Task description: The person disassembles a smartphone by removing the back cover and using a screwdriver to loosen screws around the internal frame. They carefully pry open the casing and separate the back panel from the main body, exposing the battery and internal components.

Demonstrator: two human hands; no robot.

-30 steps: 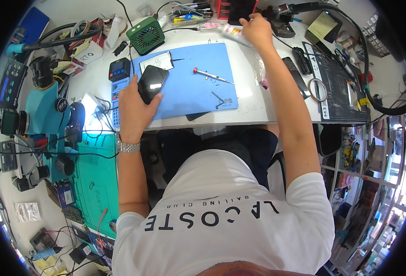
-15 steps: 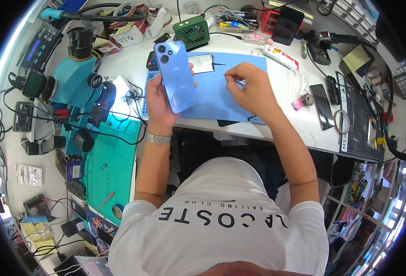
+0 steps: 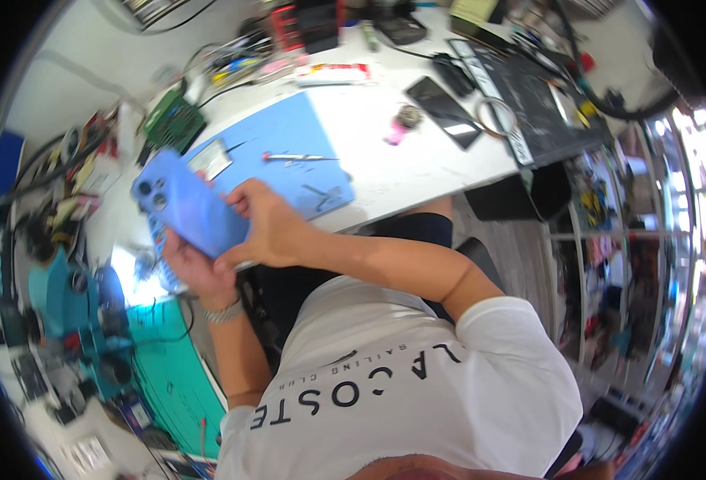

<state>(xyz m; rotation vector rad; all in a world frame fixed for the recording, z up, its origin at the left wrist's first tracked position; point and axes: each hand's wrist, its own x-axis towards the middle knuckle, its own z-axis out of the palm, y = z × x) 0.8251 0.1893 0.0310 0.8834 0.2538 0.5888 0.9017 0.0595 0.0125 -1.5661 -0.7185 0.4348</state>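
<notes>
On a white table (image 3: 401, 172) lies a blue mat (image 3: 277, 120). Over its left end, the left hand (image 3: 193, 268) wraps its fingers around a blue phone (image 3: 197, 210). The right hand (image 3: 277, 228) bends its fingers at the lower end; I cannot tell if they grip.

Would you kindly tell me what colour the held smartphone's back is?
The smartphone's back is light blue, best seen in the head view.
</notes>
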